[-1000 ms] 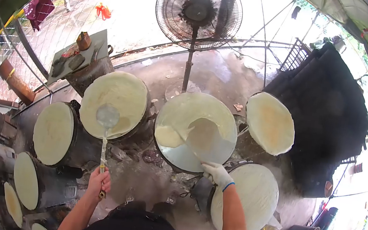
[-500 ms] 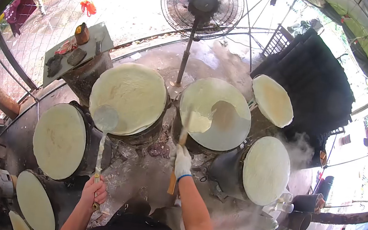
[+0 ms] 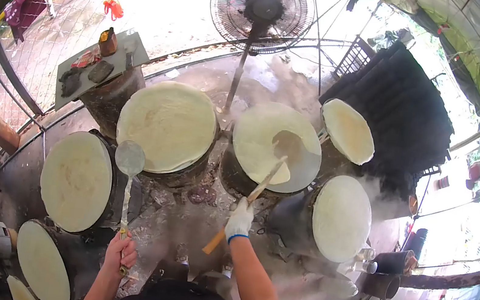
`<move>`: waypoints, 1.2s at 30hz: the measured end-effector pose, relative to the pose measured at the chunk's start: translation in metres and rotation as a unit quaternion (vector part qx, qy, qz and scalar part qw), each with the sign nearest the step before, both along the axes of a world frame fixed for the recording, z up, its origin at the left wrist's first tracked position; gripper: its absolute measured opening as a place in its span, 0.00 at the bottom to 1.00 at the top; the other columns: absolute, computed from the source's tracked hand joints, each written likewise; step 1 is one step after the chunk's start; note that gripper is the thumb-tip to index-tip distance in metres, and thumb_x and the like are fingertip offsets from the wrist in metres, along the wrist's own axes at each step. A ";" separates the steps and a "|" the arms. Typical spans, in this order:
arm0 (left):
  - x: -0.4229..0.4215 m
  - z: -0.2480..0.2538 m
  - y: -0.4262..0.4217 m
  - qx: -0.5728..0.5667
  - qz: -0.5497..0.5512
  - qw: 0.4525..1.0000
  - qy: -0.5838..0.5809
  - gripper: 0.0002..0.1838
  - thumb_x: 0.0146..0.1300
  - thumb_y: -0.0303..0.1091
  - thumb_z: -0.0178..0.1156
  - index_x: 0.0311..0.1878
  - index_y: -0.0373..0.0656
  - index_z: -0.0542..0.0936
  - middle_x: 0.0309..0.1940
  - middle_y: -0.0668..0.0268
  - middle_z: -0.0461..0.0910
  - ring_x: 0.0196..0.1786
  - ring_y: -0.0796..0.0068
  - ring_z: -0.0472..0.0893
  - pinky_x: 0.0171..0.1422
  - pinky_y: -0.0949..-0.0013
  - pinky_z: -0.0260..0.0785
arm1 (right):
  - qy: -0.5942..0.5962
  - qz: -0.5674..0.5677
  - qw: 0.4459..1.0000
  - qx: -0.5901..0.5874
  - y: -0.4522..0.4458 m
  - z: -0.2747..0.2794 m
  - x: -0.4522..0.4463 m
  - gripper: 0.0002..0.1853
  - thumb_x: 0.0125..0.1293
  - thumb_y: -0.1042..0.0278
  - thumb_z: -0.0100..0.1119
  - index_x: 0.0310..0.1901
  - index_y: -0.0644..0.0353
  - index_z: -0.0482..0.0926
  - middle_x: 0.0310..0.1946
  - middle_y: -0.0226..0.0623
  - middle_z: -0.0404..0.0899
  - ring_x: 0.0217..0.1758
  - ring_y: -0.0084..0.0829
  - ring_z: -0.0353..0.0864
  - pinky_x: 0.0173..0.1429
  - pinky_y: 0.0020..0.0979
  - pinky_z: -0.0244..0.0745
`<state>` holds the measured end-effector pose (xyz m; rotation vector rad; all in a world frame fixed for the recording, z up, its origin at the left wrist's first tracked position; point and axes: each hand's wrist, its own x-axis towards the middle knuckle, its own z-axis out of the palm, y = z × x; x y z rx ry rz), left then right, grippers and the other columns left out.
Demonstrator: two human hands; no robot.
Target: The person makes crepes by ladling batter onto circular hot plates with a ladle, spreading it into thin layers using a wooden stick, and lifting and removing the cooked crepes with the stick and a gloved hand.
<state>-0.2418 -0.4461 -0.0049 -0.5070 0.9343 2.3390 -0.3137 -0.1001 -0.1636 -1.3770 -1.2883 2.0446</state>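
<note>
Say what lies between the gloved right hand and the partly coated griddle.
Head view: the wooden stick, gripped in the right hand, reaches across to over the griddle.

Covered grips, cropped rims, drifting steam
We cannot see part of the handle of the ladle (image 3: 130, 158) under the left fingers (image 3: 128, 247), nor of the paddle (image 3: 266, 181) under the gloved right fingers (image 3: 240, 213); the view's edges crop the fan (image 3: 263, 7) and lowest pale round (image 3: 20, 292); steam (image 3: 376, 192) blurs the black stack (image 3: 395, 113); the dark lumps (image 3: 71, 83) look too indistinct to identify.
</note>
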 end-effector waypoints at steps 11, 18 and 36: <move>0.036 0.007 0.123 0.011 -0.015 1.000 0.020 0.04 0.71 0.35 0.49 0.46 0.51 0.70 0.18 0.73 0.60 0.11 0.83 0.58 0.16 0.74 0.55 | -0.054 0.343 0.935 0.065 0.114 0.024 0.082 0.18 0.69 0.54 0.51 0.50 0.61 0.75 0.21 0.29 0.73 0.19 0.22 0.70 0.25 0.27 0.66; 0.058 0.026 0.230 0.068 -0.044 0.996 0.049 0.07 0.69 0.36 0.52 0.45 0.46 0.70 0.23 0.71 0.63 0.17 0.80 0.63 0.22 0.73 0.60 | -0.094 0.352 0.921 0.140 0.227 0.033 0.124 0.19 0.68 0.54 0.50 0.50 0.62 0.76 0.24 0.35 0.76 0.21 0.27 0.73 0.28 0.31 0.69; 0.039 0.026 0.289 0.078 -0.071 0.994 0.017 0.06 0.69 0.33 0.52 0.44 0.42 0.69 0.27 0.68 0.65 0.21 0.77 0.65 0.24 0.72 0.60 | -0.165 0.429 0.852 0.250 0.261 0.074 0.138 0.25 0.70 0.51 0.43 0.59 0.60 0.71 0.48 0.60 0.77 0.53 0.59 0.75 0.58 0.50 0.69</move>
